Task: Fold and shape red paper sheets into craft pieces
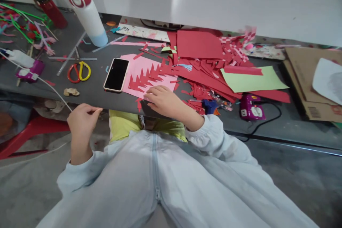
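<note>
My left hand (83, 121) hangs just off the table's front edge, thumb and finger pressed together in a pinch. Whatever they hold, if anything, is too small to make out. My right hand (165, 101) rests on the lower edge of a pink paper sheet (132, 61), fingers stretched out. Across that sheet lies a spiky red paper strip (148, 78). A phone (117, 74) with a dark screen covers the sheet's left side. Scissors (79, 72) with one red and one yellow handle lie left of the phone.
Red paper scraps (199, 91) pile up to the right, beside a red sheet (199, 44) and a green sheet (253, 80). A white bottle (88, 17) stands at the back left. Purple glue-gun-like devices with cords (251, 108) and cardboard (307, 78) lie near the edges.
</note>
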A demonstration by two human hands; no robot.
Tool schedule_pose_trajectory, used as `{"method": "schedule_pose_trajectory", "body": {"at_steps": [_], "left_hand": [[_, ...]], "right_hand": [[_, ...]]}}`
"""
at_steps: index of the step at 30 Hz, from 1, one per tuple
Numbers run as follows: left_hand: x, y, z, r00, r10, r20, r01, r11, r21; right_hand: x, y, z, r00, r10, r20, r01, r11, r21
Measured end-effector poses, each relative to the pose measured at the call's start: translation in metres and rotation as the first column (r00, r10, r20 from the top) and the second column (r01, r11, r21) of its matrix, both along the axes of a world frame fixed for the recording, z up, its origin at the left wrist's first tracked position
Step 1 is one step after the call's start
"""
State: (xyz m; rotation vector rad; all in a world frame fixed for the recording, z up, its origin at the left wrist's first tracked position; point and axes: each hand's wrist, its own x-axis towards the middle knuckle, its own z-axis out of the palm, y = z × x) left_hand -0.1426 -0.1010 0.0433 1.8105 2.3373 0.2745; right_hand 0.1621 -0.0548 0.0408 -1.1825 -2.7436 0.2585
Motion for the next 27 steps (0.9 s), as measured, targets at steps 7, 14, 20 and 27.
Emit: {"method": "schedule_pose_trajectory", "body": {"at_steps": [7, 14, 20, 27], "left_hand": [[-0.030, -0.031, -0.026, 0.977, 0.025, -0.210, -0.083, 0.958, -0.274], [-0.041, -0.034, -0.048, 0.972, 0.026, -0.235, -0.126, 0.899, -0.419], [-0.041, -0.024, -0.036, 0.970, -0.025, -0.243, -0.085, 0.898, -0.432], [-0.003, -0.004, 0.002, 0.976, 0.033, -0.215, -0.075, 0.980, -0.187]], "right_hand": [[-0.015, -0.002, -0.016, 0.962, -0.052, -0.268, -0.003, 0.979, -0.202], [-0.024, -0.008, -0.021, 0.928, -0.123, -0.351, 0.008, 0.950, -0.311], [-0.010, -0.009, -0.010, 0.891, -0.226, -0.393, 0.092, 0.939, -0.330], [0.009, -0.007, -0.001, 0.836, -0.400, -0.375, 0.273, 0.897, -0.348]]}}
